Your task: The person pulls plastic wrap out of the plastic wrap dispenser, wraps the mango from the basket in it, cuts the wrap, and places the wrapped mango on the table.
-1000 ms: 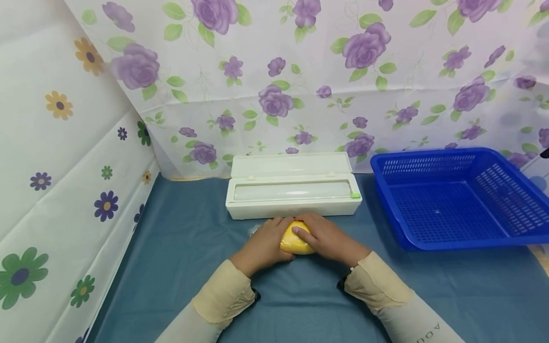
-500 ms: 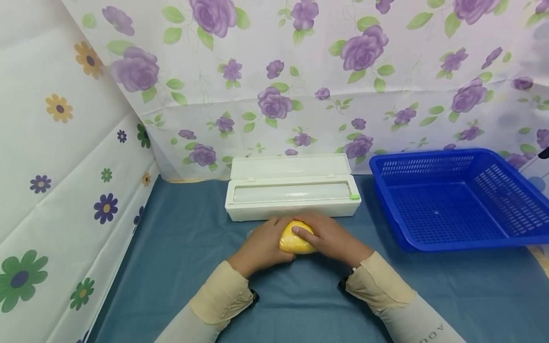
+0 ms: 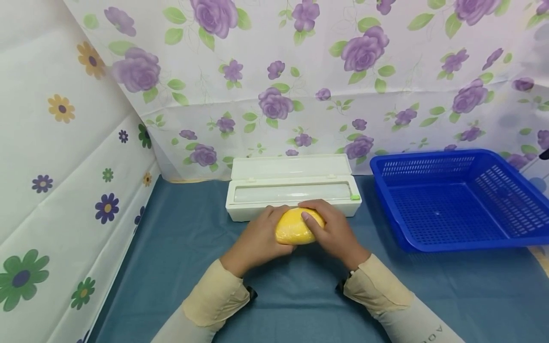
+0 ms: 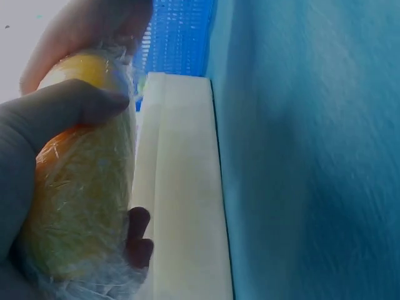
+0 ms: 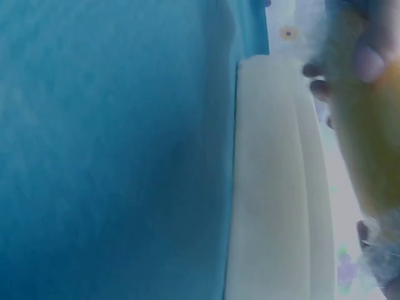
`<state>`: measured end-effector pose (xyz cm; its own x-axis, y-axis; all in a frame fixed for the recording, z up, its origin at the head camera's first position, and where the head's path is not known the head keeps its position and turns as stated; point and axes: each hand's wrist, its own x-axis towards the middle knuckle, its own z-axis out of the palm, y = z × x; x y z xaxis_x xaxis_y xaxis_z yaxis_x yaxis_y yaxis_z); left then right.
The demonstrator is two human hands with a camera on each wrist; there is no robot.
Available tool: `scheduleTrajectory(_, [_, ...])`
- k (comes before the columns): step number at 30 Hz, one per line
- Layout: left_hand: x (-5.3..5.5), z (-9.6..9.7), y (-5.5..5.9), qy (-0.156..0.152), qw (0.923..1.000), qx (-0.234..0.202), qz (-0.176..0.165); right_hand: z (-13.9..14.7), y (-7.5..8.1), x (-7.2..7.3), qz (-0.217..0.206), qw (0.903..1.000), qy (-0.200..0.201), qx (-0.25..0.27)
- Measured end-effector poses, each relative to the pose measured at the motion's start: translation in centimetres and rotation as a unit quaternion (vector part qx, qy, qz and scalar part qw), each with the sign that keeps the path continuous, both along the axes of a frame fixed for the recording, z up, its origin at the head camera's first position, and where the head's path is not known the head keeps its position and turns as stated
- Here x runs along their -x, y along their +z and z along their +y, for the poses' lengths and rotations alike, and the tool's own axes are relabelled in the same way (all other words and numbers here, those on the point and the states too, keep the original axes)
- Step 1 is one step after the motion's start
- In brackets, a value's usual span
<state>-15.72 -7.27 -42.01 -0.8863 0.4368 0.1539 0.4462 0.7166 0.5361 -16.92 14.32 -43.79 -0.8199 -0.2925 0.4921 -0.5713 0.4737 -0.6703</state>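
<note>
Both hands hold one rounded, smooth yellow bundle wrapped in clear cling film (image 3: 296, 227); what kind of thing lies under the film I cannot tell. My left hand (image 3: 259, 240) grips its left end, thumb across the near side in the left wrist view, with loose crumpled film (image 4: 103, 281) at the lower end. On the other end, my right hand (image 3: 336, 233) grips with its thumb over the top. The bundle is above the cloth, just in front of a white cling film dispenser (image 3: 293, 209). The dispenser's lid (image 3: 291, 166) stands raised, and a film roll (image 3: 291, 192) shows inside.
A blue plastic basket (image 3: 390, 224) stands to the right of the dispenser. Blue-green cloth (image 3: 184, 286) covers the table. Flowered sheets (image 3: 240, 128) hang behind and on the left. A green slider (image 3: 355, 196) sits at the dispenser's right end.
Both hands have raised the wrapped bundle slightly and brought it nearer the camera, so more of it shows. The bit of film seen left of the left hand is out of sight.
</note>
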Motion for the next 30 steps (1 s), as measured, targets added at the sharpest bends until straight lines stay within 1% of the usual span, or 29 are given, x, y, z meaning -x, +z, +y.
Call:
scheduleTrajectory(3, [-0.3, 0.3, 0.3, 0.004, 0.9999, -0.003, 0.014, -0.1, -0.1, -0.1, -0.001, 0.9978, -0.003, 0.066])
scheduleTrajectory(5, [-0.5, 0.6, 0.4, 0.01, 0.9997, -0.01, 0.022, -0.2, -0.1, -0.3, -0.017, 0.9924, 0.001, 0.122])
scheduleTrajectory(7, [-0.8, 0.8, 0.5, 0.018, 0.9993, -0.017, 0.028, -0.4, 0.0, -0.4, -0.042, 0.9826, 0.009, 0.181])
scheduleTrajectory(10, [-1.2, 1.1, 0.5, 0.027, 0.9986, -0.031, 0.035, -0.6, 0.3, -0.5, -0.07, 0.9653, 0.014, 0.251])
scheduleTrajectory(14, [-1.4, 1.5, 0.3, 0.033, 0.9979, -0.039, 0.039, -0.9, 0.3, -0.5, -0.098, 0.9436, 0.0, 0.316])
scheduleTrajectory(16, [-1.5, 1.6, 0.3, 0.033, 0.9977, -0.042, 0.041, -1.1, 0.2, -0.6, -0.115, 0.9293, -0.011, 0.351])
scheduleTrajectory(19, [-1.7, 1.9, 0.2, 0.033, 0.9974, -0.045, 0.045, -1.5, 0.2, -0.7, -0.136, 0.8998, -0.024, 0.414])
scheduleTrajectory(23, [-1.9, 2.2, 0.1, 0.034, 0.9965, -0.045, 0.061, -2.0, 0.4, -1.0, -0.169, 0.8659, -0.038, 0.469])
scheduleTrajectory(25, [-2.0, 2.4, 0.0, 0.035, 0.9957, -0.044, 0.073, -2.2, 0.6, -1.1, -0.197, 0.8456, -0.039, 0.495])
scheduleTrajectory(26, [-2.0, 2.5, 0.0, 0.035, 0.9954, -0.044, 0.078, -2.3, 0.7, -1.1, -0.214, 0.8328, -0.036, 0.509])
scheduleTrajectory(27, [-2.0, 2.5, -0.1, 0.035, 0.9952, -0.043, 0.081, -2.4, 0.7, -1.2, -0.23, 0.8179, -0.031, 0.526])
scheduleTrajectory(28, [-2.0, 2.6, -0.1, 0.035, 0.9948, -0.043, 0.085, -2.4, 0.8, -1.2, -0.245, 0.8016, -0.024, 0.545])
scheduleTrajectory(30, [-2.1, 2.7, -0.2, 0.036, 0.9939, -0.041, 0.096, -2.6, 0.9, -1.1, -0.275, 0.7657, -0.008, 0.581])
